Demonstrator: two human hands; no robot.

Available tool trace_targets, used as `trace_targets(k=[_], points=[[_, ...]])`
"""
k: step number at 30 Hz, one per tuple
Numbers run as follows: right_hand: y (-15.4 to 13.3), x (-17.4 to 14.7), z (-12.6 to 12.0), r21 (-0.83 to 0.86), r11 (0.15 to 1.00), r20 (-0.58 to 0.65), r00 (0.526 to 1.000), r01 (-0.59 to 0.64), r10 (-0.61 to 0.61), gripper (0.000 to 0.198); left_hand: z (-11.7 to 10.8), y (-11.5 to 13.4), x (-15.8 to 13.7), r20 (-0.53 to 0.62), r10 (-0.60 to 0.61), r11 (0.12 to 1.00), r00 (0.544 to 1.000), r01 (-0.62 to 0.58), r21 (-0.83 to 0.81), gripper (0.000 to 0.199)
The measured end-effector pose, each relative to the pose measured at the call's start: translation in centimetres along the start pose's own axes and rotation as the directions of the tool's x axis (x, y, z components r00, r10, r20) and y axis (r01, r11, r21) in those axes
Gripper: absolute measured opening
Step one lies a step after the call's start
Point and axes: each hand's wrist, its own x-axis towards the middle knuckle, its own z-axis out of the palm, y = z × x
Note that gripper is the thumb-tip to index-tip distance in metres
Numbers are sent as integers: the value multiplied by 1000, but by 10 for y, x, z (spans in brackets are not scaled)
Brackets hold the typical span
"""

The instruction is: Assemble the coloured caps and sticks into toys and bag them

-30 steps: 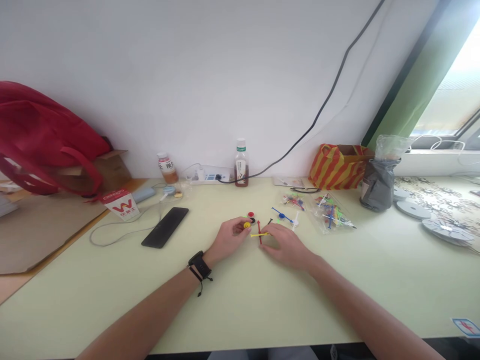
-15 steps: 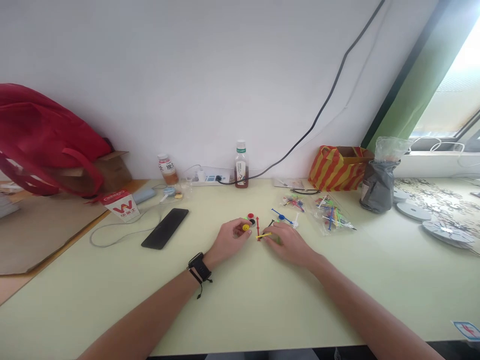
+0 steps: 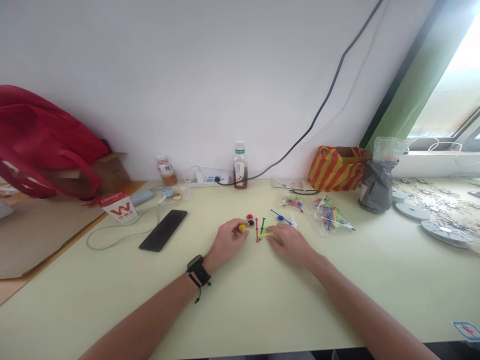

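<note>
My left hand (image 3: pixel 228 242) is closed on a small round yellow plastic piece (image 3: pixel 242 227), pinched at the fingertips. Just beyond it lie a red round piece (image 3: pixel 250 217) and a black round piece (image 3: pixel 251 223). My right hand (image 3: pixel 287 242) pinches the end of a thin yellow plastic arrow (image 3: pixel 266 234). Between the hands, a red arrow (image 3: pixel 257 230) and a black arrow (image 3: pixel 263 225) lie side by side on the table. A blue arrow with a round hub (image 3: pixel 280 218) rests behind my right hand, near a white piece (image 3: pixel 294 219) partly hidden by it.
Clear bags of coloured plastic pieces (image 3: pixel 330 215) lie to the right. A phone (image 3: pixel 163 230) and a red-white box (image 3: pixel 119 207) are at left. Drink bottles (image 3: pixel 240 165) and a power strip (image 3: pixel 210 178) stand by the wall. At right are a striped bag (image 3: pixel 333 169) and grey discs (image 3: pixel 412 210).
My right hand has drawn slightly right with the yellow arrow, uncovering the black arrow. The red arrow now lies straighter. My left hand has shifted slightly left, still holding the yellow round piece.
</note>
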Motion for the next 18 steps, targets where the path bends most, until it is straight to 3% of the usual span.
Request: trace_targets(k=[4,10,14,18], points=[[-2,-1,1,31,1000,-12,1000,3,-3,25,-2,-2,2,-102,-21,1000,995,19,-17,14],[-5,-2,2,30,998,-4,998,56,-56,31,0,-1,2,-26,-48,998,998,47,-44,16],[-11,-2,-4,244,969,-79,997,28,-9,31,2,0,1,31,-55,979,998,60,-196,27],[-15,1,-10,514,858,-142,987,11,73,25,5,2,0,86,-84,917,993,110,-384,35]])
